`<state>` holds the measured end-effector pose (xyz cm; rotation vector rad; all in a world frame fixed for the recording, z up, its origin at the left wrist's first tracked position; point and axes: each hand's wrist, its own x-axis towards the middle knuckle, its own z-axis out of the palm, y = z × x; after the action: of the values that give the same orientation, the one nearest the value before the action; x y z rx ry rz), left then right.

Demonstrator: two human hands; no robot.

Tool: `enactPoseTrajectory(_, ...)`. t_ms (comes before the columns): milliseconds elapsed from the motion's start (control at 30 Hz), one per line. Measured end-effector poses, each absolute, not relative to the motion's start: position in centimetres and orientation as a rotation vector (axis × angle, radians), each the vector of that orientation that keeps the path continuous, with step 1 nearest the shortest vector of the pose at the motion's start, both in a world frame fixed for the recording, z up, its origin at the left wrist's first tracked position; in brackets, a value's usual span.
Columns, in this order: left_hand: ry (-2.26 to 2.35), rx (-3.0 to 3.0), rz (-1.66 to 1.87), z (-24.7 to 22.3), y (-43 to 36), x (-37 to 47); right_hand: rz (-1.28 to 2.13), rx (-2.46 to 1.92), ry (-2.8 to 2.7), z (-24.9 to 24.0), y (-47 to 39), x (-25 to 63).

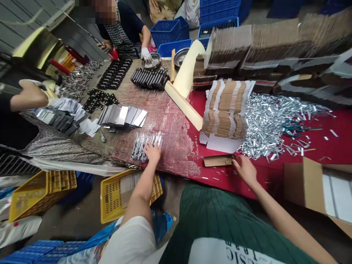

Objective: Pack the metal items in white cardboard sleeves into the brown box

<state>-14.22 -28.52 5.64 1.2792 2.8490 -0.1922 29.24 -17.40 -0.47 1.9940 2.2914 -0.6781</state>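
Observation:
My left hand [153, 152] rests with its fingers apart on a small batch of silvery metal parts in clear plastic [139, 146] near the table's front edge. At the right, my right hand [245, 169] pinches the right end of a narrow brown cardboard box [217, 160], which lies on the red cloth. Behind that box stand rows of folded brown cardboard [227, 95] with white paper around them. A large heap of short shiny metal pieces [264, 124] spreads to their right.
Scissors [293, 128] lie on the heap. An open carton [310, 183] stands at the right edge, a yellow crate [112, 198] below the table. Cream strips [184, 106] and silvery plates [121, 115] lie mid-table. Two people work at the left and far side.

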Motion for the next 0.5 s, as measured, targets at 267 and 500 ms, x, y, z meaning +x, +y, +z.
enactPoseTrajectory(267,2.535,1.681,-0.251,-0.1,-28.3,-13.0,-0.729,2.125,1.869,-1.5,-18.1,28.5)
enactPoseTrajectory(500,2.507,1.234,-0.112,1.2,-23.0,-14.5,-0.812,2.431,1.416,-1.4,-23.7,34.6)
